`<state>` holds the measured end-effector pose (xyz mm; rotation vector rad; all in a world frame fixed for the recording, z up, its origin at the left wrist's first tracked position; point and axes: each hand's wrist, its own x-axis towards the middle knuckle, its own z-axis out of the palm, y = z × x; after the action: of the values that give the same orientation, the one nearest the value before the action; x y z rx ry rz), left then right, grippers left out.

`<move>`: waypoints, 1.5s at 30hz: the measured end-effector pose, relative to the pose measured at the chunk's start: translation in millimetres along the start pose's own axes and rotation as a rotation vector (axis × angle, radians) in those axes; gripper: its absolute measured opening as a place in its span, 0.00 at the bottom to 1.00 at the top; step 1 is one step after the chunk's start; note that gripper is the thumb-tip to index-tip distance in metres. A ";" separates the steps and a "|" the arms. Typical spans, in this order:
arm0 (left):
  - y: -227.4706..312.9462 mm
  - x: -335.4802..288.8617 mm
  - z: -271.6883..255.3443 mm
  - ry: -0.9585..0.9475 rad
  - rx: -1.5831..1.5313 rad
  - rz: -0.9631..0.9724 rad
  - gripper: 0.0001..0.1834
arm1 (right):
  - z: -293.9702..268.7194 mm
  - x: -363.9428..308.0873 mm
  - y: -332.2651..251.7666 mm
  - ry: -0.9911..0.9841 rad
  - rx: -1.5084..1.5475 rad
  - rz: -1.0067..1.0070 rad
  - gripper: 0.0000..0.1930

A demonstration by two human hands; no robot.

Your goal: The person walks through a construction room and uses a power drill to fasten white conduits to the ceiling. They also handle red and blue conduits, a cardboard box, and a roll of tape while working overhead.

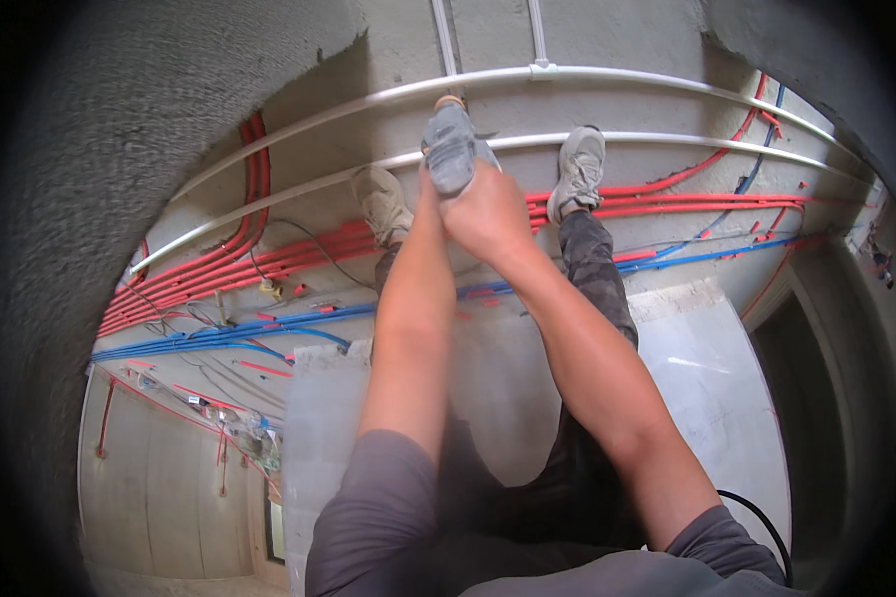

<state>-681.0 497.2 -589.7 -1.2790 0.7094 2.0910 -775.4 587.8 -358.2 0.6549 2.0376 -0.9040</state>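
Observation:
A dusty grey power drill with an orange ring at its front points away from me, toward the white pipes on the grey concrete surface. My right hand is wrapped round its rear grip. My left hand holds the drill's left side, largely hidden by the tool and my right hand. Any bit at the front, and where it touches, cannot be made out. Both arms are stretched out ahead. My light shoes, the left shoe and the right shoe, stand on either side of the drill.
Two long white pipes run across ahead. Bundles of red conduits and blue conduits cross beneath my feet's level. A pale board lies under me. Rough grey wall curves in at left; a black cable loops at right.

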 end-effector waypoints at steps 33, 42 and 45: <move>-22.1 -78.8 10.9 0.027 0.060 0.268 0.16 | -46.6 -91.9 -8.7 -0.061 0.117 -0.031 0.19; -33.4 -195.4 -29.7 0.568 0.552 0.407 0.09 | -41.2 -105.3 61.1 -0.223 0.271 -0.161 0.18; -10.7 -215.8 -49.5 0.758 0.787 0.280 0.15 | -13.2 -69.4 96.9 -0.363 0.479 0.053 0.11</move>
<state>-563.8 426.8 -415.2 -1.4986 1.8899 1.1853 -675.4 648.1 -331.1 0.7292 1.4843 -1.3866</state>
